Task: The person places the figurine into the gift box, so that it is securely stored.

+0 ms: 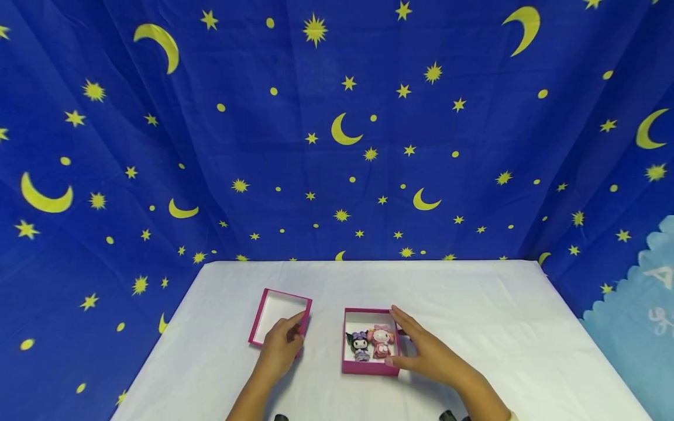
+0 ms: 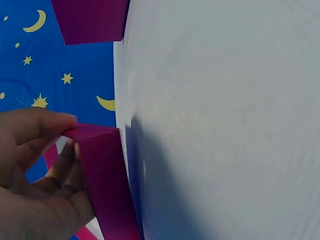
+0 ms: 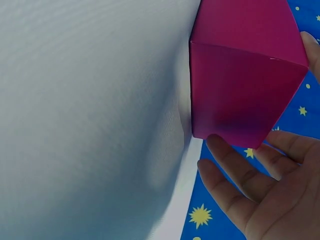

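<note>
A shallow pink box lid [image 1: 255,320] with a white inside lies with its open side up on the left of the table. My left hand [image 1: 279,349] pinches its right wall near the corner; in the left wrist view, fingertips reach over the lid's wall [image 2: 109,185]. To the right stands a pink box [image 1: 363,368], open at the top. Inside lie two small figures, a black-and-purple one [image 1: 360,345] and a pink one [image 1: 381,341]. Spread around the box's right side, my right hand [image 1: 429,354] touches it, thumb at the near corner, forefinger at the far corner.
White cloth covers the table [image 1: 474,304]. A blue curtain [image 1: 295,146] with yellow moons and stars surrounds it behind and at the sides. A light blue cloth [image 1: 639,327] hangs at the right. Small dark objects [image 1: 446,416] show at the bottom edge.
</note>
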A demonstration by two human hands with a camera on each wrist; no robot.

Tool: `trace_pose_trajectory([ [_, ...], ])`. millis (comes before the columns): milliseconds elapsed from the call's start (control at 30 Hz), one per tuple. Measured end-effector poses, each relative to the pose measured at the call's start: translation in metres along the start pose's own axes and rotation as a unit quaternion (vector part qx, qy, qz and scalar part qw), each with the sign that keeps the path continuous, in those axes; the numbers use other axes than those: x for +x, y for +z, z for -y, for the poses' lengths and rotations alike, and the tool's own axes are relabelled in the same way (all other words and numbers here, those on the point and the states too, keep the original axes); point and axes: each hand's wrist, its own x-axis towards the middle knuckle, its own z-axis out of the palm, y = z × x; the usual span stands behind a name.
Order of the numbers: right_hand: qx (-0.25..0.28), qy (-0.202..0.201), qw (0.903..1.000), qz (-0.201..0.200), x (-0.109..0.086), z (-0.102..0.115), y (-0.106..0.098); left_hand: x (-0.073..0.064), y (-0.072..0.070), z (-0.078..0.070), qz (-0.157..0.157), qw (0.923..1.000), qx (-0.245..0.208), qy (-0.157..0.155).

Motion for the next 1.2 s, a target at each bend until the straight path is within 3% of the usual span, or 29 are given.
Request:
trace_pose_trajectory([
  [333,0.008,-0.002,1.0000,0.003,0.000,-0.001,0.001,0.000,-0.006,-0.012,-0.070,0.9975,0.001,0.008],
  [600,0.009,0.003,0.9999,0.005,0.000,0.000,0.001,0.000,-0.011,-0.028,-0.133,0.9907,-0.018,0.020],
  [867,0.011,0.003,0.9999,0.005,-0.001,0.001,0.000,-0.001,-0.013,-0.039,-0.140,0.9892,-0.042,0.007],
  [1200,0.009,-0.010,0.9999,0.003,-0.001,0.000,0.001,-0.004,-0.016,-0.044,-0.154,0.9877,-0.028,0.002],
])
